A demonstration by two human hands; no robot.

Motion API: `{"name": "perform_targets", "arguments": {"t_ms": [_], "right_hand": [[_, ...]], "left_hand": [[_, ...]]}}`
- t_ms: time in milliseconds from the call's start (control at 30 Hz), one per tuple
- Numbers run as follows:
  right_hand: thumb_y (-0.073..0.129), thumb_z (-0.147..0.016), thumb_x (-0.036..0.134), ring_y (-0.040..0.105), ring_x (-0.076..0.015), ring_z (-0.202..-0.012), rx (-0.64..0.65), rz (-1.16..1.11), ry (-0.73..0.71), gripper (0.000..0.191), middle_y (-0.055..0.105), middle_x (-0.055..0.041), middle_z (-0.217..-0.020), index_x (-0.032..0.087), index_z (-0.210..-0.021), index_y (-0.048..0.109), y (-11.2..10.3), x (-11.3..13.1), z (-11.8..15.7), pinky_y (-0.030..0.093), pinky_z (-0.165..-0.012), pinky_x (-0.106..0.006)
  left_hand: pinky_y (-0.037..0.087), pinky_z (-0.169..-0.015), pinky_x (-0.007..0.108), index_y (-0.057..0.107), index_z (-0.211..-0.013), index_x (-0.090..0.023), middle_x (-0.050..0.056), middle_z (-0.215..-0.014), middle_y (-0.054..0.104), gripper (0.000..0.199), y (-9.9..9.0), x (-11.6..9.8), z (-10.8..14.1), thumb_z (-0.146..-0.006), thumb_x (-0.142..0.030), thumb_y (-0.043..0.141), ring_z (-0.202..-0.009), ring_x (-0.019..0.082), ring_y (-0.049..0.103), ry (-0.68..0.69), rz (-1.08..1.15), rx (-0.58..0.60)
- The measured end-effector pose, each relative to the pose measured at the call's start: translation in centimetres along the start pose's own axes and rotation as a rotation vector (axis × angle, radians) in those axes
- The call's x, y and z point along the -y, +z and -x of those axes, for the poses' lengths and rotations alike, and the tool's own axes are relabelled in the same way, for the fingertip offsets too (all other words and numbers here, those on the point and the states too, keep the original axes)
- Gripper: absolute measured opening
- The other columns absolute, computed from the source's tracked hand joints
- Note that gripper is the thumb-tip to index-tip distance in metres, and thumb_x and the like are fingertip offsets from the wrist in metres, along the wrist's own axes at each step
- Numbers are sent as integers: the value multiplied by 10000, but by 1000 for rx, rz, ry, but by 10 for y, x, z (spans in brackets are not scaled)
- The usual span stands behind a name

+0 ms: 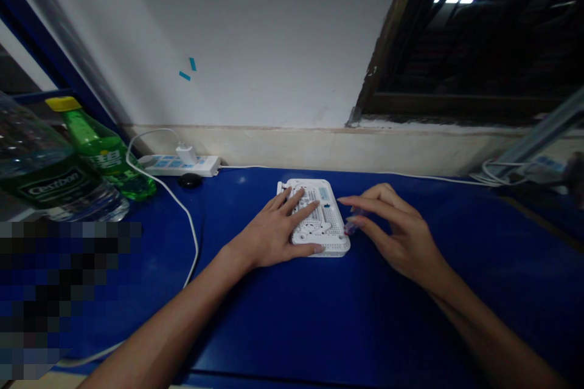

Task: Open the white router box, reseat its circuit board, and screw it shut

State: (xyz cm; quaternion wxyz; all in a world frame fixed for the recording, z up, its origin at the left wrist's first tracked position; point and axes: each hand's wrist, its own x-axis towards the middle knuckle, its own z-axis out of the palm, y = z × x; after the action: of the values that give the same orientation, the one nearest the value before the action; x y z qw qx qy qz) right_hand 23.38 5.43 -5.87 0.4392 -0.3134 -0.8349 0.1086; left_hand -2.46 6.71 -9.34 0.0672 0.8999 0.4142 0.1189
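Observation:
A white vented plastic device casing [338, 228], perhaps a router, lies flat on the blue table with its slotted face up. My left hand [276, 228] rests across it, fingers spread over the vents and thumb along the near edge. Just right of the casing, my right hand [396, 222] pinches a small translucent piece [353, 225] with a reddish spot between thumb and fingers. That piece is close to the casing's right edge; whether they touch I cannot tell, and its exact kind is too small to make out.
A power strip [210, 165] with a white charger [186, 154] sits against the wall, a black round object [190, 180] before it. A white cable [194, 225] runs down the left side. A green bottle [104, 152] and a large clear bottle [50, 176] stand left.

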Motion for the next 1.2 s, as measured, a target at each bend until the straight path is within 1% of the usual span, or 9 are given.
{"name": "perform_targets", "arguments": {"t_ms": [67, 133, 333, 500, 700, 767, 900, 1100, 1200], "right_hand": [[528, -995, 159, 577, -240, -1156, 72, -24, 0, 395, 674, -75, -1200, 281, -1362, 606, 0, 0, 0, 466, -974, -439], [496, -1001, 129, 560, -237, -1207, 87, -69, -15, 436, 685, -60, -1238, 290, -1399, 571, 0, -1, -1, 440, -1027, -454], [678, -914, 180, 604, -216, -888, -19, -11, -42, 241, 682, -41, -879, 266, -1131, 740, 3, -2, -2, 494, -775, -386], [491, -1007, 137, 555, -233, -1224, 86, -61, 7, 413, 651, -74, -1302, 279, -1380, 594, 0, -1, -2, 439, -1022, -457], [681, -914, 185, 613, -200, -844, -28, -48, -30, 253, 670, -34, -853, 274, -1143, 743, 0, -4, -1, 499, -719, -356], [643, -945, 208, 618, -216, -947, -11, -16, -9, 298, 688, -55, -959, 272, -1229, 705, 0, -5, 0, 506, -795, -382], [464, -1021, 151, 532, -231, -1290, 109, -66, 14, 444, 621, -69, -1380, 283, -1439, 533, -3, -4, 0, 419, -1075, -466], [732, -872, 182, 652, -221, -882, -46, -38, -51, 265, 739, -44, -928, 270, -1122, 746, 0, -1, -2, 527, -776, -390], [706, -896, 202, 634, -240, -950, -62, 46, -40, 302, 731, -63, -990, 272, -1189, 724, 2, -2, 0, 516, -826, -419]], "left_hand": [[162, -1233, 571, 235, -1591, -279, 107, -1664, 112, 910, 0, 0, 0, -875, -804, 433, -1533, 358, 73, 5, 0, 1], [157, -1236, 566, 243, -1589, -280, 100, -1666, 104, 910, 0, 0, -1, -871, -803, 443, -1534, 354, 76, 7, 0, -3], [167, -1233, 574, 243, -1589, -290, 81, -1672, 92, 904, 3, 3, -1, -872, -809, 430, -1529, 381, 65, 6, 5, -7], [172, -1235, 562, 232, -1592, -290, 90, -1674, 86, 901, 2, 3, 0, -878, -807, 420, -1529, 380, 82, 9, -5, -4], [173, -1235, 568, 232, -1591, -299, 71, -1676, 81, 898, 4, 4, 0, -876, -797, 447, -1529, 384, 81, 17, 2, -23], [173, -1236, 567, 230, -1591, -302, 68, -1676, 79, 892, 4, 5, 0, -878, -791, 453, -1530, 381, 84, 16, 8, -22], [167, -1234, 573, 232, -1590, -302, 75, -1675, 79, 898, 3, 3, 0, -874, -801, 443, -1529, 382, 80, 8, 11, -6], [163, -1230, 583, 244, -1587, -300, 81, -1669, 103, 906, 1, 1, 0, -865, -807, 451, -1528, 384, 71, -4, 14, -9], [174, -1226, 584, 245, -1586, -305, 82, -1668, 112, 900, 1, 1, 0, -866, -799, 464, -1529, 376, 87, 1, 15, -18]]}}
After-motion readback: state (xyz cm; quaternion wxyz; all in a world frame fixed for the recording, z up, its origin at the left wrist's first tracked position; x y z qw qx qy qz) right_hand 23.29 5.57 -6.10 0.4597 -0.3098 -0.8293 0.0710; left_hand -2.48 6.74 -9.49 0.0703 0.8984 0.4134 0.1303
